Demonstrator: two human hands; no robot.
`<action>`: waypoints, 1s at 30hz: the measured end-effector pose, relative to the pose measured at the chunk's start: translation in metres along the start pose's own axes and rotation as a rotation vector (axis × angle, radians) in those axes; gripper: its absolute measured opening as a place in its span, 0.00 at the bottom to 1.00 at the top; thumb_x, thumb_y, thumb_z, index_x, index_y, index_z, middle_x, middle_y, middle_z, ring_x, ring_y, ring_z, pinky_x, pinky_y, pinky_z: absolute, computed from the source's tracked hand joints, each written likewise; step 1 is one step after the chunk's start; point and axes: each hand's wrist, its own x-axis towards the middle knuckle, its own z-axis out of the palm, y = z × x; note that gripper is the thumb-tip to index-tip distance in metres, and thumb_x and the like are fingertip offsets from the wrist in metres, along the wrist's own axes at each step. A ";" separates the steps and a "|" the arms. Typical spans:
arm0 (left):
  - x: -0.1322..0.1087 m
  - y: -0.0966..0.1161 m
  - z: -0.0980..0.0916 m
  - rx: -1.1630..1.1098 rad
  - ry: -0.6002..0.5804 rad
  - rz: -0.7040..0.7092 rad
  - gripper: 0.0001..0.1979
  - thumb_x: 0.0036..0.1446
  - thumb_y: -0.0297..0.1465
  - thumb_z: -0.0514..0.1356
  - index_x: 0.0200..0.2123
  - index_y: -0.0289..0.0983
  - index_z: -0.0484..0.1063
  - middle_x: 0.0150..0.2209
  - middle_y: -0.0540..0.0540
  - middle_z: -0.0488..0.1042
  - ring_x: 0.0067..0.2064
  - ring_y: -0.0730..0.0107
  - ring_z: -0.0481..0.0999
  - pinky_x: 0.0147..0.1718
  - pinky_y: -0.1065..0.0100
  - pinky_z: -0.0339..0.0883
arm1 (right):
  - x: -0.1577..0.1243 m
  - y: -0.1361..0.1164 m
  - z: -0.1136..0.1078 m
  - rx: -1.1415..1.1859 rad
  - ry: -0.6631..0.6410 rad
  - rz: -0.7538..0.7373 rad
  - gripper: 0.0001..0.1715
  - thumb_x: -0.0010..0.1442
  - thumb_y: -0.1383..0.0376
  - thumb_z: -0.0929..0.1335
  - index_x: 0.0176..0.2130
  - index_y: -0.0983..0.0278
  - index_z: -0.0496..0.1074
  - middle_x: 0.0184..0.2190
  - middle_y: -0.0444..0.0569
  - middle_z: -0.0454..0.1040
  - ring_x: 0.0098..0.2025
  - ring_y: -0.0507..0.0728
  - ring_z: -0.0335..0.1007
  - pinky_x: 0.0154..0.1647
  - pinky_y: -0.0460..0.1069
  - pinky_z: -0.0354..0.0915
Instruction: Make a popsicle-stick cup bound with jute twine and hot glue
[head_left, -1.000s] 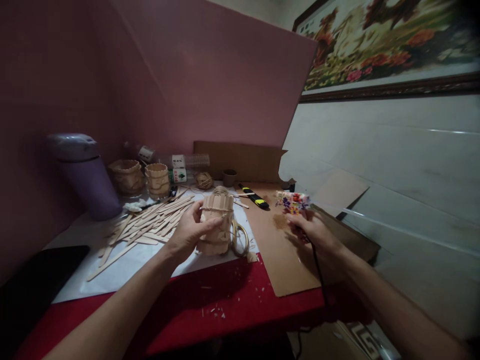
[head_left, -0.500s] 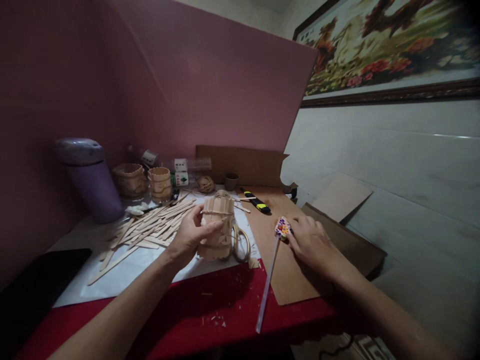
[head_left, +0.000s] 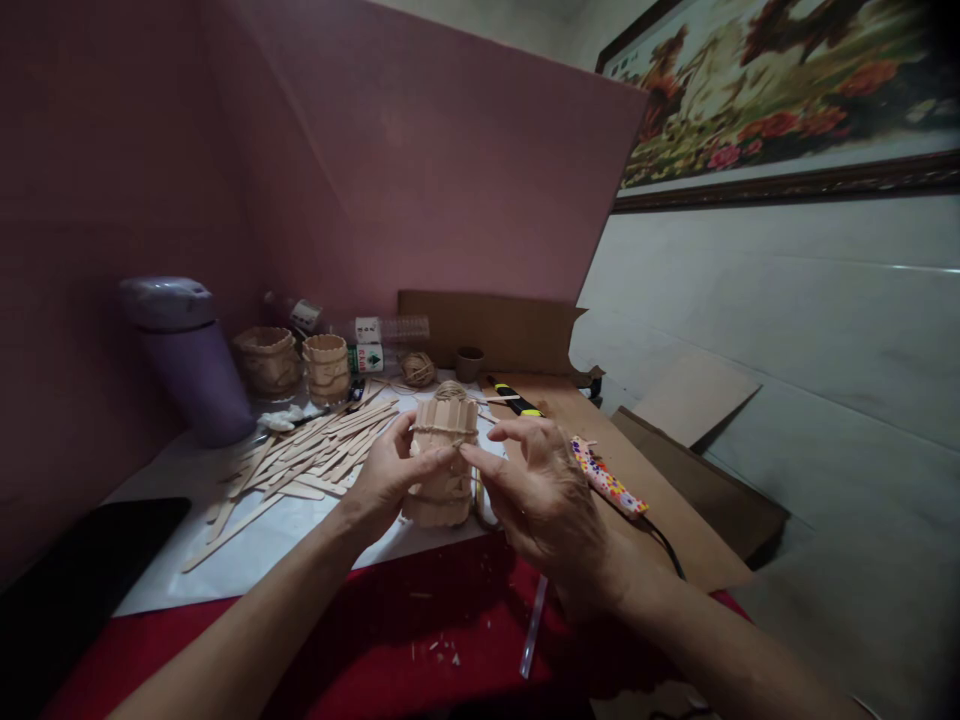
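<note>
A small barrel of wooden craft sticks bound with twine (head_left: pixel 444 455) stands on the white sheet (head_left: pixel 247 530). My left hand (head_left: pixel 390 475) is wrapped round its left side. My right hand (head_left: pixel 536 490) has come up against its right side, thumb and forefinger pinched at the upper twine band, the other fingers spread. A glue gun with a flowered pattern (head_left: pixel 606 480) lies on the brown cardboard (head_left: pixel 652 500) just right of my right hand, its black cord trailing off. A clear glue stick (head_left: pixel 533 625) lies on the red cloth below.
Loose craft sticks (head_left: pixel 307 455) fan out left of the barrel. Two finished stick baskets (head_left: pixel 300 362), a purple flask (head_left: pixel 191 355), a twine ball (head_left: pixel 418 368), a small cup (head_left: pixel 469 362) and a yellow-black cutter (head_left: pixel 517 400) stand behind. A black slab (head_left: pixel 67 585) lies at the left.
My right hand put the glue gun down on the cardboard and moved left to the barrel's upper twine band. My left hand kept its hold on the barrel.
</note>
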 end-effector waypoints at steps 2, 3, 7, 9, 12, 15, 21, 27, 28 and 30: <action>0.000 0.000 0.000 -0.003 -0.010 0.007 0.33 0.41 0.38 0.75 0.50 0.36 0.70 0.44 0.42 0.78 0.42 0.61 0.78 0.40 0.65 0.72 | -0.001 0.000 0.002 -0.012 0.001 -0.005 0.19 0.65 0.72 0.65 0.54 0.61 0.73 0.50 0.56 0.67 0.54 0.65 0.63 0.52 0.62 0.67; 0.000 -0.001 0.000 -0.002 -0.008 0.012 0.33 0.41 0.38 0.75 0.50 0.36 0.70 0.44 0.42 0.78 0.42 0.61 0.78 0.40 0.65 0.72 | -0.001 0.000 0.002 -0.016 0.002 -0.006 0.19 0.65 0.72 0.64 0.54 0.61 0.73 0.50 0.56 0.67 0.54 0.65 0.63 0.52 0.62 0.67; -0.001 -0.001 -0.001 -0.004 0.000 0.014 0.32 0.41 0.38 0.75 0.49 0.36 0.71 0.43 0.43 0.79 0.42 0.60 0.78 0.41 0.65 0.72 | -0.001 0.000 0.002 -0.023 0.003 -0.007 0.20 0.66 0.71 0.64 0.55 0.61 0.73 0.50 0.56 0.68 0.54 0.65 0.63 0.53 0.62 0.67; -0.001 -0.001 0.000 -0.004 0.003 0.013 0.31 0.41 0.38 0.75 0.49 0.36 0.71 0.42 0.43 0.79 0.42 0.60 0.78 0.41 0.64 0.72 | 0.000 0.000 0.002 -0.026 -0.002 0.000 0.20 0.66 0.70 0.64 0.56 0.60 0.72 0.50 0.56 0.68 0.54 0.65 0.63 0.54 0.63 0.66; -0.001 -0.001 0.000 -0.003 0.007 0.018 0.31 0.40 0.37 0.76 0.48 0.36 0.72 0.42 0.43 0.79 0.42 0.59 0.78 0.41 0.64 0.71 | 0.000 -0.001 0.002 -0.031 -0.021 0.008 0.21 0.66 0.69 0.64 0.56 0.59 0.72 0.51 0.56 0.68 0.56 0.65 0.62 0.55 0.63 0.66; -0.001 0.000 0.000 -0.009 -0.001 0.029 0.30 0.40 0.36 0.76 0.47 0.36 0.72 0.43 0.43 0.79 0.42 0.60 0.78 0.40 0.65 0.71 | 0.001 0.000 0.003 -0.053 -0.040 -0.002 0.21 0.66 0.69 0.64 0.57 0.59 0.72 0.52 0.57 0.69 0.56 0.65 0.63 0.55 0.63 0.65; -0.001 0.002 0.003 -0.015 -0.009 0.026 0.30 0.41 0.36 0.76 0.47 0.36 0.72 0.43 0.43 0.79 0.43 0.60 0.78 0.41 0.65 0.72 | 0.003 0.001 0.005 -0.174 -0.023 -0.068 0.19 0.67 0.70 0.63 0.55 0.62 0.73 0.51 0.58 0.71 0.55 0.65 0.63 0.55 0.62 0.65; -0.002 0.002 0.004 -0.032 0.006 0.011 0.31 0.39 0.35 0.77 0.47 0.36 0.72 0.42 0.43 0.80 0.42 0.61 0.79 0.40 0.66 0.73 | 0.005 -0.001 0.006 -0.070 -0.012 -0.044 0.20 0.66 0.71 0.63 0.56 0.64 0.73 0.49 0.58 0.70 0.54 0.65 0.64 0.53 0.62 0.67; -0.002 0.002 0.004 -0.041 0.009 0.004 0.31 0.39 0.36 0.76 0.47 0.36 0.72 0.42 0.43 0.80 0.41 0.61 0.79 0.39 0.66 0.73 | 0.005 -0.001 0.005 0.028 -0.016 0.006 0.21 0.66 0.71 0.63 0.56 0.63 0.73 0.48 0.56 0.70 0.53 0.64 0.65 0.52 0.61 0.68; -0.002 0.001 0.003 -0.061 0.011 -0.013 0.30 0.39 0.37 0.76 0.46 0.36 0.72 0.42 0.43 0.80 0.40 0.60 0.80 0.37 0.66 0.73 | 0.006 -0.001 0.003 0.234 -0.003 0.121 0.23 0.66 0.72 0.63 0.57 0.59 0.72 0.45 0.52 0.69 0.51 0.60 0.67 0.50 0.58 0.70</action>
